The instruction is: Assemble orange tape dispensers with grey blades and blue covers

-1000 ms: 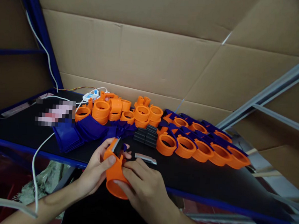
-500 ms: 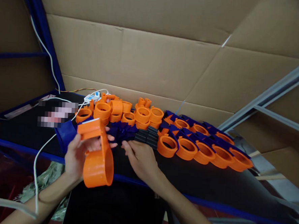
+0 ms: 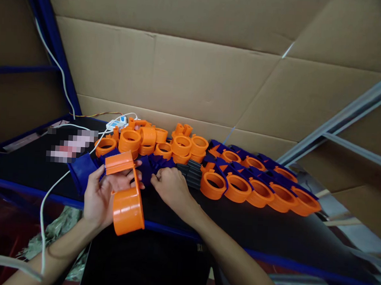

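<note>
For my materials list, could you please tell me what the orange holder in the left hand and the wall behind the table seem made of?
The orange holder: probably hard plastic, glossy, judging by its bright highlights and even colour. The wall: apparently cardboard, matt brown, with small creases and straight seams.

Left hand (image 3: 100, 200) cupped, palm up; right hand (image 3: 172, 188) curled.

Both grips are bare human hands: the left grip (image 3: 99, 199) has slender fingers and a short thumb, and the right grip (image 3: 171, 186) shows rounded knuckles. The left forearm (image 3: 66, 240) and right forearm (image 3: 232, 252) are slim, smooth and bare. Between them lies a black patch (image 3: 147, 266), too dark to tell as clothing.
</note>
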`<state>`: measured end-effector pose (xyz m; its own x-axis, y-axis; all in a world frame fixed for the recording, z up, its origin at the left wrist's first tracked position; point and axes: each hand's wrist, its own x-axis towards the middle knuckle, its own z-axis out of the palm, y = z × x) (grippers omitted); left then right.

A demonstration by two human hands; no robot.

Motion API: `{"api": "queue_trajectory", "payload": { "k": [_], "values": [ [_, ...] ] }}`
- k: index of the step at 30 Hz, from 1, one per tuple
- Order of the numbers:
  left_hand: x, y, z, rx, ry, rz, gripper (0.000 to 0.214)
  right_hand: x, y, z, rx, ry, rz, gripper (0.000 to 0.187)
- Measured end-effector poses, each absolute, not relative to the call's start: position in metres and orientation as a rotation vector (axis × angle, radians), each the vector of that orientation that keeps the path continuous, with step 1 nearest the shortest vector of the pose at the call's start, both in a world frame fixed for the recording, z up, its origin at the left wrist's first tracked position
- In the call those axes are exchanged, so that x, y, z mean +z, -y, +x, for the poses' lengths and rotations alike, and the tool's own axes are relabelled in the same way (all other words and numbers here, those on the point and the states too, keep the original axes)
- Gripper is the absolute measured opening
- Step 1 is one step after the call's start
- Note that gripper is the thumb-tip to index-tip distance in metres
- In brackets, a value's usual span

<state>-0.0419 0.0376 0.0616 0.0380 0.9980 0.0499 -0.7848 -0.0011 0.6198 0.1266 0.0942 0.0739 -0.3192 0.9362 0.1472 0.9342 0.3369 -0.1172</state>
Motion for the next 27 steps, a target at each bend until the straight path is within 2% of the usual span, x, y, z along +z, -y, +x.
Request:
{"api": "queue_trajectory", "payload": {
  "k": [7, 14, 18, 20, 23, 27],
  "values": [
    [0.061, -0.043, -0.036, 1.57, -0.422, 0.497, 0.044, 0.095, -0.094, 0.146, -0.094, 2.193, -1.772, 0.034],
    [0.049, -0.038, -0.022, 1.567, -0.557, 0.604, 0.033, 0.105, -0.071, 0.186, 0.121, 1.998, -1.302, 0.022],
    [0.045, -0.034, -0.016, 1.509, -0.592, 0.665, 0.03, 0.104, -0.054, 0.192, 0.147, 1.998, -1.163, 0.029],
    [0.044, -0.033, -0.015, 1.482, -0.596, 0.672, 0.03, 0.104, -0.05, 0.194, 0.152, 1.992, -1.106, 0.024],
    [0.043, -0.032, -0.014, 1.475, -0.605, 0.681, 0.033, 0.102, -0.047, 0.198, 0.037, 1.942, -1.041, 0.015],
    [0.039, -0.032, -0.012, 1.504, -0.605, 0.697, 0.028, 0.092, -0.039, 0.204, -0.212, 1.997, -0.971, 0.019]
  ]
}}
